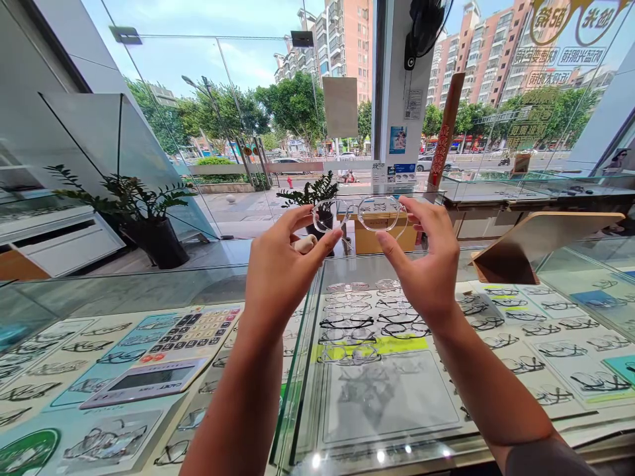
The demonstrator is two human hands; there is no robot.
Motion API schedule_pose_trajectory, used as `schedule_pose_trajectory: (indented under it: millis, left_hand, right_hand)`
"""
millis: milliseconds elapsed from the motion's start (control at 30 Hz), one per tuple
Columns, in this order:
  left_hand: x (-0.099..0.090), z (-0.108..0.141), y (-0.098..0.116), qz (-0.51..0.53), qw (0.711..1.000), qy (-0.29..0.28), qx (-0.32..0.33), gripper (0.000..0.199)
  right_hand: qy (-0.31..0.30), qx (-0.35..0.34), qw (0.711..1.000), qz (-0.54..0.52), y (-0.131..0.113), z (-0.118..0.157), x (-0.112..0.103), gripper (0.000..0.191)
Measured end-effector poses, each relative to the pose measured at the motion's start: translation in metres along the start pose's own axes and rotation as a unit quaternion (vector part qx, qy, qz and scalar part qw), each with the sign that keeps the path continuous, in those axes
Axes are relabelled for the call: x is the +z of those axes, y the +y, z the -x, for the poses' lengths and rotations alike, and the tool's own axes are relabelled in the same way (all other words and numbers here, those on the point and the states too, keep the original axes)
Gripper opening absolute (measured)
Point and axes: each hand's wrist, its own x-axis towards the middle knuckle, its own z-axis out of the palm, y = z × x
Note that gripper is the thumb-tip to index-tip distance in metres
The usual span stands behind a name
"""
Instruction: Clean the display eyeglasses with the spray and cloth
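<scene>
A pair of clear-framed eyeglasses (378,213) is held up above the glass counter, between my two hands. My left hand (290,254) pinches the left rim between thumb and fingers; something small and pale, perhaps a cloth (305,244), is tucked in its curled fingers. On the other side, my right hand (425,248) grips the right rim near the hinge, thumb below and fingers above. Below the hands, rows of eyeglass frames (347,322) lie inside the glass display case (391,403).
A calculator (159,373) lies on the counter at left. A wooden-edged tilted mirror or stand (540,241) stands at right. Beyond are potted plants (156,235), a cardboard box (384,238), a wall fan (427,30) and large windows onto a street.
</scene>
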Motion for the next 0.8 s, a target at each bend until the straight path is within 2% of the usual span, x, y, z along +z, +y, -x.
schedule_pose_trajectory:
  millis: [267, 533, 800]
  left_hand:
    - [0.0002, 0.0007, 0.0016, -0.038, 0.999, 0.030, 0.018, 0.060]
    - [0.0058, 0.0028, 0.0051, -0.060, 0.978, 0.166, 0.115, 0.062]
    - [0.0080, 0.0005, 0.0019, -0.055, 0.972, 0.182, 0.138, 0.063]
  right_hand:
    - [-0.005, 0.007, 1.000, -0.025, 0.0000, 0.0006, -0.0004, 0.042]
    - [0.012, -0.012, 0.999, -0.044, 0.0047, -0.0021, 0.0002, 0.044]
    - [0.028, -0.020, 0.998, -0.053, 0.0044, -0.0014, 0.0010, 0.047]
